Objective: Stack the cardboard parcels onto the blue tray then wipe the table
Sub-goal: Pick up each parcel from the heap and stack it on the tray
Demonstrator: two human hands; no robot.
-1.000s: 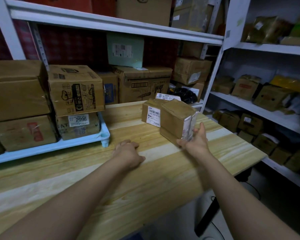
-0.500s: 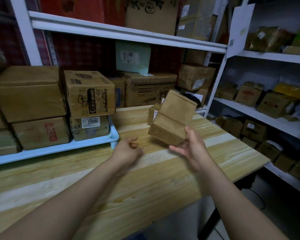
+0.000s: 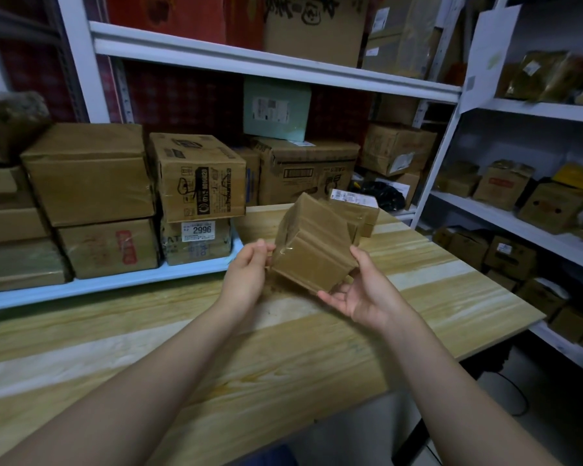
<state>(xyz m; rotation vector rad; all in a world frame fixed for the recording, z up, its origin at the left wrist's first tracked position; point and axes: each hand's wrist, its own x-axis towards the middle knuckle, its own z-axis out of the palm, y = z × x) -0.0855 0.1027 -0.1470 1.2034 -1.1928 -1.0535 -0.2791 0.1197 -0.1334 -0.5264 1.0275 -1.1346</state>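
Observation:
A small taped cardboard parcel (image 3: 312, 245) is tilted in the air above the wooden table (image 3: 216, 338). My right hand (image 3: 360, 290) cups its lower right corner from beneath. My left hand (image 3: 246, 269) pinches its left edge. Behind it a second small parcel (image 3: 367, 210) with a white label lies on the table. The blue tray (image 3: 115, 280) runs along the table's left back and carries several stacked cardboard boxes, among them a printed box (image 3: 199, 176) resting on one marked 2996 (image 3: 197, 238).
White metal shelving (image 3: 270, 67) with more cartons stands behind the table and along the right wall. The table's right edge (image 3: 505, 334) drops to the floor, where cables lie. Larger boxes (image 3: 303, 169) sit at the table's back.
My right hand lifted the parcel off the table and carried it left. My left hand rose from the tabletop and took hold of the parcel's left edge.

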